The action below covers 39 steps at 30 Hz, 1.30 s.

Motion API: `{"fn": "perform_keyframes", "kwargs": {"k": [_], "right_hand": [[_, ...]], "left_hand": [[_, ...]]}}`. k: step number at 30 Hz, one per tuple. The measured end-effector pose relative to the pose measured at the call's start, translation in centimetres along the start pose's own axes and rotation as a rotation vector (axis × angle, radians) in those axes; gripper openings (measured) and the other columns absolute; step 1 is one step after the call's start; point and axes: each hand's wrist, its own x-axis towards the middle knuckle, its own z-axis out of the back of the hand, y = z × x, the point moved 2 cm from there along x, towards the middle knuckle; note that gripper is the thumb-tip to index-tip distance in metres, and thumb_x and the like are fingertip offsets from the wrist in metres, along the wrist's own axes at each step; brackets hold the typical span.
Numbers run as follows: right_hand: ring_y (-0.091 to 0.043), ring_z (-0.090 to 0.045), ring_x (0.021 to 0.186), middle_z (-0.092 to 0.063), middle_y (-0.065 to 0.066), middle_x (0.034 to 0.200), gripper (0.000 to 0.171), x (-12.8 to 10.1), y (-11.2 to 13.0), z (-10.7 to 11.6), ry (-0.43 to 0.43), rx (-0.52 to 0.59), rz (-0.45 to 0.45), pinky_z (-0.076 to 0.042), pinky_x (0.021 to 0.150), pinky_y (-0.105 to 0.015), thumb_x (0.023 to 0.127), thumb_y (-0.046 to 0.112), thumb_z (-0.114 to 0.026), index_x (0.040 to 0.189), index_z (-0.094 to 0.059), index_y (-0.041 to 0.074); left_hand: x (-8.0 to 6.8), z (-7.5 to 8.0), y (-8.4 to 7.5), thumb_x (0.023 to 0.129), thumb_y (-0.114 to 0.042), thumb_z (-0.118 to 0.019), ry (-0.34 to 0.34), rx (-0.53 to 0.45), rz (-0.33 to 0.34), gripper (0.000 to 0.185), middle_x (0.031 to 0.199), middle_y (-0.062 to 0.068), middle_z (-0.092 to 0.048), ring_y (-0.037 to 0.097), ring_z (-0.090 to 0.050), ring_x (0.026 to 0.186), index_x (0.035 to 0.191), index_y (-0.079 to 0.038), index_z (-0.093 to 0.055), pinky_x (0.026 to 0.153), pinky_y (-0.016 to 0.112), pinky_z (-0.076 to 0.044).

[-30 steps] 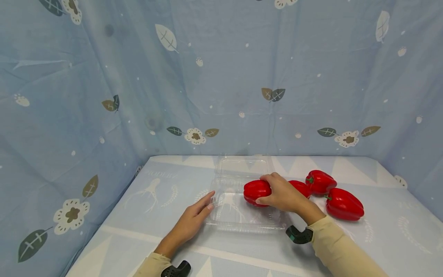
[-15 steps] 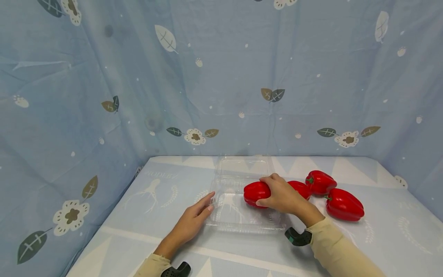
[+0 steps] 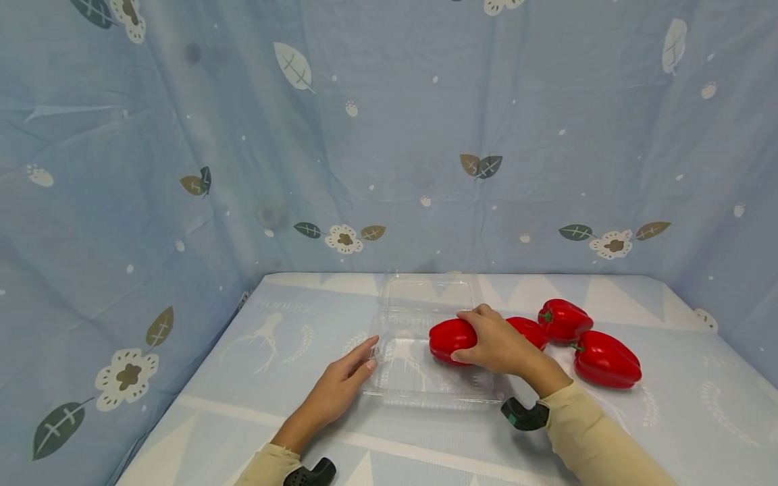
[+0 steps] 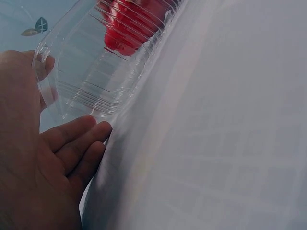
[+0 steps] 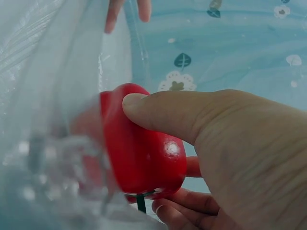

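Observation:
My right hand (image 3: pixel 498 342) grips a red bell pepper (image 3: pixel 448 341) inside the clear plastic clamshell box (image 3: pixel 389 390). In the right wrist view the thumb lies along the side of this bell pepper (image 5: pixel 139 153), the other fingers are beyond it, and its green stem points down. My left hand (image 3: pixel 338 385) rests at the box's left edge, fingers extended. In the left wrist view the left hand's fingers (image 4: pixel 81 148) touch or nearly touch the outer wall of the box (image 4: pixel 72 91). The box's lid (image 3: pixel 428 291) lies folded back.
Right of the box, another red bell pepper (image 3: pixel 527 331) is partly hidden behind the right hand. Two more stand further right: a bell pepper (image 3: pixel 565 320) at the back and a bell pepper (image 3: pixel 606 360) nearer. A patterned blue curtain (image 3: pixel 389 135) surrounds the table (image 3: pixel 243 378).
The held bell pepper and my right hand sit very slightly lower than a second ago. My left hand and the box keep their places.

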Motion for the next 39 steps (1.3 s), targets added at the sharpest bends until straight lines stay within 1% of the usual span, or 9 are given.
{"fn": "perform_keyframes", "kwargs": {"k": [6, 8, 16, 20, 24, 28, 31, 35, 39], "right_hand": [[-0.024, -0.053, 0.105, -0.053, -0.008, 0.119, 0.08, 0.0, -0.1, 0.0, -0.002, 0.01, -0.001, -0.056, 0.074, -0.043, 0.067, 0.033, -0.085, 0.137, -0.051, 0.011], [-0.024, -0.053, 0.105, -0.053, -0.008, 0.12, 0.078, 0.0, 0.0, 0.0, -0.002, 0.017, -0.002, -0.056, 0.075, -0.042, 0.068, 0.032, -0.085, 0.136, -0.052, 0.011], [-0.024, -0.053, 0.105, -0.053, -0.008, 0.121, 0.075, 0.0, 0.0, 0.2, 0.003, 0.02, 0.011, -0.056, 0.075, -0.042, 0.069, 0.031, -0.084, 0.133, -0.053, 0.008], [-0.024, -0.052, 0.106, -0.053, -0.008, 0.122, 0.075, -0.1, 0.0, 0.2, 0.001, 0.02, 0.024, -0.056, 0.075, -0.041, 0.069, 0.03, -0.083, 0.134, -0.053, 0.007], [-0.025, -0.051, 0.108, -0.052, -0.008, 0.123, 0.074, -0.1, 0.1, 0.2, -0.003, 0.007, 0.033, -0.056, 0.075, -0.042, 0.07, 0.03, -0.084, 0.134, -0.053, 0.008], [-0.026, -0.05, 0.11, -0.052, -0.008, 0.124, 0.074, -0.3, 0.2, 0.1, -0.001, -0.011, 0.043, -0.056, 0.076, -0.043, 0.069, 0.031, -0.084, 0.134, -0.053, 0.01], [-0.026, -0.05, 0.111, -0.051, -0.007, 0.125, 0.076, -0.4, 0.2, 0.1, -0.005, -0.005, 0.043, -0.056, 0.076, -0.043, 0.069, 0.031, -0.085, 0.134, -0.053, 0.011], [-0.025, -0.05, 0.111, -0.05, -0.006, 0.127, 0.073, -0.7, 0.2, 0.2, -0.034, 0.031, 0.048, -0.056, 0.077, -0.043, 0.07, 0.031, -0.084, 0.134, -0.053, 0.012], [-0.026, -0.053, 0.111, -0.05, -0.006, 0.129, 0.065, -1.2, 0.0, 0.4, -0.109, 0.079, 0.072, -0.055, 0.079, -0.042, 0.075, 0.031, -0.081, 0.132, -0.055, 0.015]], "left_hand": [[0.0, 0.0, 0.0, 0.1, -0.038, -0.047, 0.0, 0.001, -0.01, 0.048, 0.139, 0.005, -0.05, 0.019, -0.048, 0.126, 0.147, -0.03, -0.037, 0.103, 0.041, -0.04], [0.0, 0.0, 0.1, 0.1, -0.04, -0.047, 0.001, -0.002, -0.007, 0.048, 0.139, 0.005, -0.05, 0.019, -0.048, 0.126, 0.146, -0.032, -0.037, 0.103, 0.041, -0.04], [0.0, 0.0, 0.1, 0.099, -0.044, -0.046, 0.001, -0.002, -0.004, 0.051, 0.139, 0.005, -0.051, 0.017, -0.048, 0.126, 0.146, -0.027, -0.039, 0.104, 0.04, -0.039], [0.1, 0.0, 0.2, 0.099, -0.046, -0.046, 0.005, -0.017, -0.01, 0.051, 0.139, 0.006, -0.05, 0.017, -0.047, 0.127, 0.146, -0.03, -0.039, 0.104, 0.04, -0.039], [0.1, 0.0, 0.2, 0.099, -0.044, -0.046, 0.005, -0.016, -0.014, 0.05, 0.139, 0.006, -0.051, 0.017, -0.048, 0.127, 0.146, -0.03, -0.039, 0.104, 0.041, -0.039], [0.1, 0.0, 0.2, 0.1, -0.041, -0.047, 0.006, -0.003, -0.007, 0.049, 0.139, 0.006, -0.05, 0.018, -0.047, 0.127, 0.147, -0.028, -0.039, 0.104, 0.04, -0.039], [0.0, 0.0, 0.1, 0.1, -0.04, -0.047, 0.004, 0.008, 0.0, 0.049, 0.139, 0.005, -0.051, 0.018, -0.048, 0.127, 0.147, -0.027, -0.038, 0.104, 0.04, -0.039], [0.0, 0.0, 0.1, 0.1, -0.04, -0.047, 0.003, 0.012, 0.004, 0.049, 0.137, 0.006, -0.052, 0.02, -0.049, 0.125, 0.147, -0.029, -0.038, 0.103, 0.043, -0.04], [-0.1, 0.0, 0.1, 0.1, -0.04, -0.047, -0.003, 0.014, 0.008, 0.048, 0.137, 0.007, -0.052, 0.021, -0.049, 0.125, 0.146, -0.035, -0.037, 0.103, 0.044, -0.04]]}}
